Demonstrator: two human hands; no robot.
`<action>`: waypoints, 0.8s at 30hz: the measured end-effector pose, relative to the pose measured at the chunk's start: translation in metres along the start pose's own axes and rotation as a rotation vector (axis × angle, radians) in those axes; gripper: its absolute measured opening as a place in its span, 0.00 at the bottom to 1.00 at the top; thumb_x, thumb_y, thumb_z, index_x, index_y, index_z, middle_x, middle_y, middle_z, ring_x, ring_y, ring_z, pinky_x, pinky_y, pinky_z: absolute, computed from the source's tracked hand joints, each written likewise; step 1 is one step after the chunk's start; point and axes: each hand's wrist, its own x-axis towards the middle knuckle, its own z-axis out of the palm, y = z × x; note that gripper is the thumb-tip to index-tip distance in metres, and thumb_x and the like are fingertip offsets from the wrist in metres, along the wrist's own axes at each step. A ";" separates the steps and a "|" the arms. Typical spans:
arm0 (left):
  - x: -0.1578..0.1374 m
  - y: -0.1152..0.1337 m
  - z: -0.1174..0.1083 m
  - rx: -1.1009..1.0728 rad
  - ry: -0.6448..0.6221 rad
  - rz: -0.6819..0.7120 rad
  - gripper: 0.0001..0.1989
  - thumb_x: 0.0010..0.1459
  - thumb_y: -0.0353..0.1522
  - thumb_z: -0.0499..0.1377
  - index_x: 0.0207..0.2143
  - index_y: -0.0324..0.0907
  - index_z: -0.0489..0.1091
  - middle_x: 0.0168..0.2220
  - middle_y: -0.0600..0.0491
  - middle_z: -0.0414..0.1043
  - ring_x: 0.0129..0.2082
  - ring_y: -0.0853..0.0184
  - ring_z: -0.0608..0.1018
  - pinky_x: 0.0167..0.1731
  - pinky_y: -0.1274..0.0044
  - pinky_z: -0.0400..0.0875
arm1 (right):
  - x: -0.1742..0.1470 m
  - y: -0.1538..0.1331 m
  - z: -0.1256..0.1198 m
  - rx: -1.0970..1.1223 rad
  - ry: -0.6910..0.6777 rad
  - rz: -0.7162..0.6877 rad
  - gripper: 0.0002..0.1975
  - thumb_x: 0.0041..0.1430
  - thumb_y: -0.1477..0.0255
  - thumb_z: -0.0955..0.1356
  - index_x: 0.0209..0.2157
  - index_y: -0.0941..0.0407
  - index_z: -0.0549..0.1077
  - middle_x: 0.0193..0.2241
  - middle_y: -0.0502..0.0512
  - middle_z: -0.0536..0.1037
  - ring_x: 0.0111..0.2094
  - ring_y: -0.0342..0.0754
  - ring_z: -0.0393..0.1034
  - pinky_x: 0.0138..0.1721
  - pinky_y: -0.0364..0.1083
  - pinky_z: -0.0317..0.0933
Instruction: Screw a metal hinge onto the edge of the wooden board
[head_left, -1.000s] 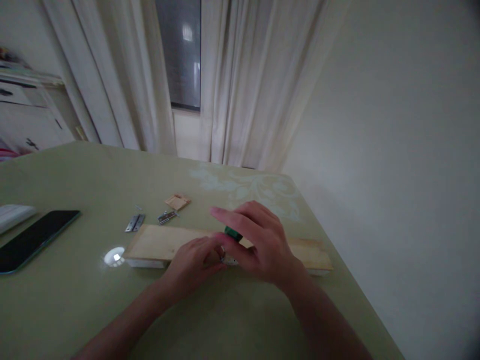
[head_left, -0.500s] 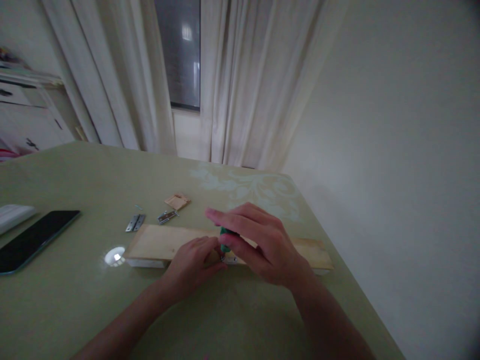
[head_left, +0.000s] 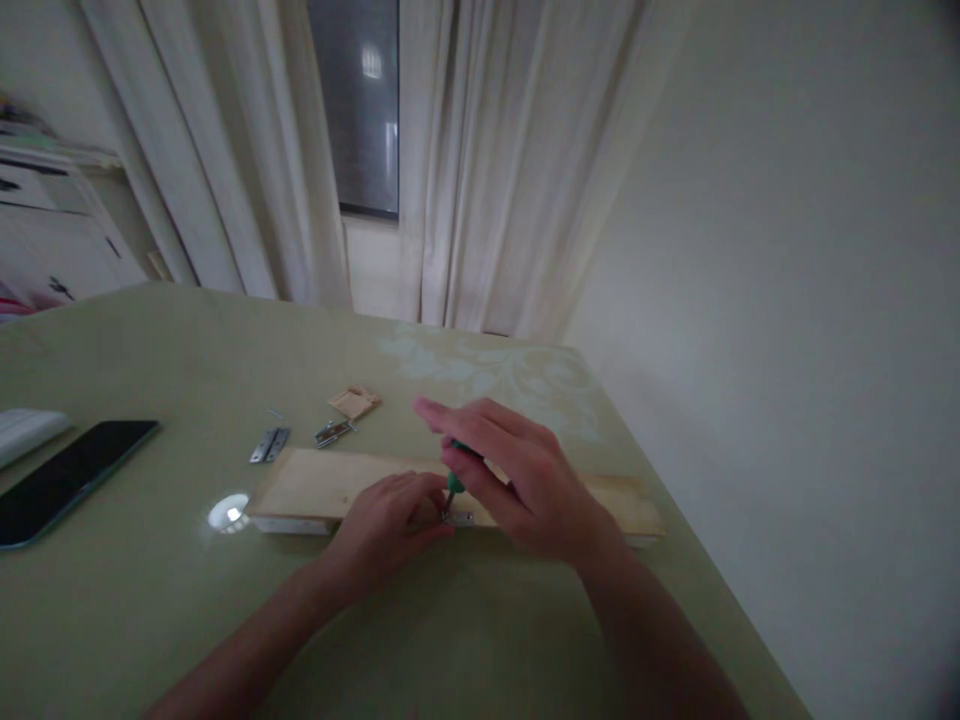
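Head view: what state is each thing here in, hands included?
Right hand, curled around the green screwdriver
Left hand, fingers bent near the tip, grip unclear
Green screwdriver, tilted, tip down
Metal plate, at the near edge of the wooden board
Wooden board, lying flat
Phone, lying flat, screen dark
Curtains, parted at the window

The left hand and right hand are bare. The left forearm and right forearm are also bare, each tapering toward the wrist.

Pale curtains flank a dark window between a white cabinet and a plain wall.
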 end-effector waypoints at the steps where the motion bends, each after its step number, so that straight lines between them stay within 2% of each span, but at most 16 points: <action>1: 0.000 0.000 0.000 -0.004 -0.007 0.006 0.06 0.63 0.31 0.71 0.40 0.45 0.76 0.38 0.54 0.83 0.37 0.61 0.81 0.40 0.72 0.73 | 0.000 0.001 0.000 -0.040 0.040 -0.011 0.21 0.80 0.67 0.67 0.69 0.52 0.73 0.42 0.55 0.83 0.43 0.51 0.76 0.51 0.51 0.70; 3: 0.000 0.000 -0.001 -0.012 -0.008 0.017 0.06 0.63 0.30 0.70 0.41 0.45 0.77 0.39 0.54 0.83 0.38 0.61 0.81 0.41 0.72 0.73 | 0.000 0.003 0.000 -0.067 0.056 -0.025 0.22 0.79 0.62 0.68 0.69 0.52 0.74 0.42 0.56 0.83 0.46 0.53 0.76 0.53 0.53 0.70; 5: 0.000 -0.001 -0.001 -0.009 -0.002 0.019 0.05 0.64 0.31 0.69 0.41 0.45 0.77 0.38 0.54 0.82 0.37 0.62 0.81 0.40 0.72 0.73 | 0.000 0.003 -0.001 0.063 -0.042 -0.009 0.25 0.82 0.64 0.63 0.74 0.52 0.67 0.51 0.59 0.82 0.53 0.53 0.76 0.57 0.54 0.70; 6: -0.001 -0.001 0.000 -0.007 0.003 0.016 0.05 0.64 0.31 0.69 0.41 0.45 0.76 0.37 0.54 0.82 0.37 0.62 0.81 0.40 0.72 0.73 | 0.000 0.002 -0.001 0.113 -0.075 0.009 0.25 0.82 0.66 0.62 0.75 0.51 0.65 0.53 0.59 0.82 0.53 0.52 0.76 0.56 0.52 0.70; 9: -0.001 -0.002 0.000 -0.011 0.011 0.021 0.04 0.64 0.31 0.69 0.41 0.45 0.77 0.36 0.55 0.81 0.36 0.62 0.81 0.41 0.72 0.73 | 0.000 0.001 -0.002 -0.011 0.038 -0.015 0.24 0.78 0.67 0.69 0.72 0.50 0.71 0.38 0.52 0.82 0.40 0.49 0.76 0.48 0.50 0.69; 10: -0.002 -0.002 0.001 -0.015 0.011 0.023 0.03 0.64 0.31 0.68 0.40 0.46 0.77 0.36 0.54 0.81 0.36 0.62 0.81 0.40 0.73 0.73 | 0.001 0.001 -0.002 -0.045 0.053 -0.030 0.26 0.77 0.65 0.70 0.72 0.51 0.71 0.38 0.53 0.82 0.40 0.50 0.75 0.49 0.50 0.69; 13: -0.002 -0.002 0.001 -0.006 -0.001 0.016 0.02 0.65 0.31 0.67 0.39 0.45 0.76 0.37 0.54 0.82 0.38 0.62 0.82 0.40 0.73 0.73 | 0.001 0.000 -0.002 0.087 -0.067 -0.014 0.26 0.82 0.65 0.63 0.76 0.52 0.64 0.49 0.58 0.84 0.51 0.52 0.78 0.55 0.52 0.70; 14: -0.001 -0.002 0.001 0.001 -0.002 0.013 0.03 0.64 0.31 0.67 0.39 0.45 0.76 0.37 0.54 0.82 0.38 0.61 0.82 0.41 0.73 0.74 | 0.001 0.000 -0.003 0.099 -0.075 0.001 0.25 0.82 0.66 0.62 0.75 0.52 0.64 0.49 0.58 0.84 0.51 0.52 0.78 0.54 0.51 0.71; 17: -0.001 -0.001 0.000 0.014 0.008 0.024 0.07 0.62 0.30 0.69 0.42 0.45 0.77 0.36 0.54 0.82 0.37 0.61 0.82 0.43 0.71 0.76 | 0.001 0.001 -0.004 -0.093 0.076 -0.018 0.22 0.78 0.64 0.70 0.68 0.53 0.74 0.36 0.53 0.82 0.39 0.52 0.77 0.46 0.50 0.70; 19: 0.000 0.000 -0.001 0.015 0.004 0.031 0.07 0.63 0.30 0.70 0.43 0.45 0.78 0.36 0.54 0.82 0.36 0.62 0.81 0.44 0.70 0.76 | 0.001 0.001 -0.006 -0.077 0.059 -0.022 0.23 0.79 0.64 0.67 0.69 0.55 0.74 0.40 0.57 0.83 0.44 0.54 0.78 0.51 0.53 0.71; 21: 0.000 0.000 -0.001 0.015 -0.003 0.031 0.08 0.63 0.30 0.70 0.45 0.45 0.78 0.37 0.54 0.82 0.36 0.61 0.82 0.44 0.70 0.76 | 0.001 0.000 -0.007 0.068 -0.056 -0.013 0.23 0.81 0.68 0.62 0.72 0.53 0.70 0.49 0.59 0.84 0.51 0.52 0.78 0.55 0.52 0.72; 22: -0.001 0.000 -0.001 0.015 -0.003 0.031 0.08 0.63 0.30 0.70 0.45 0.45 0.78 0.38 0.54 0.83 0.37 0.61 0.82 0.44 0.70 0.76 | 0.000 0.000 -0.008 0.089 -0.054 -0.020 0.22 0.81 0.69 0.62 0.70 0.52 0.72 0.49 0.57 0.84 0.50 0.51 0.79 0.54 0.50 0.72; 24: -0.001 -0.001 0.000 0.012 0.006 0.038 0.07 0.64 0.30 0.69 0.45 0.45 0.78 0.39 0.53 0.83 0.38 0.61 0.83 0.43 0.71 0.75 | 0.000 -0.002 -0.008 -0.004 0.055 -0.069 0.16 0.79 0.69 0.67 0.63 0.53 0.78 0.40 0.54 0.84 0.41 0.49 0.78 0.49 0.49 0.72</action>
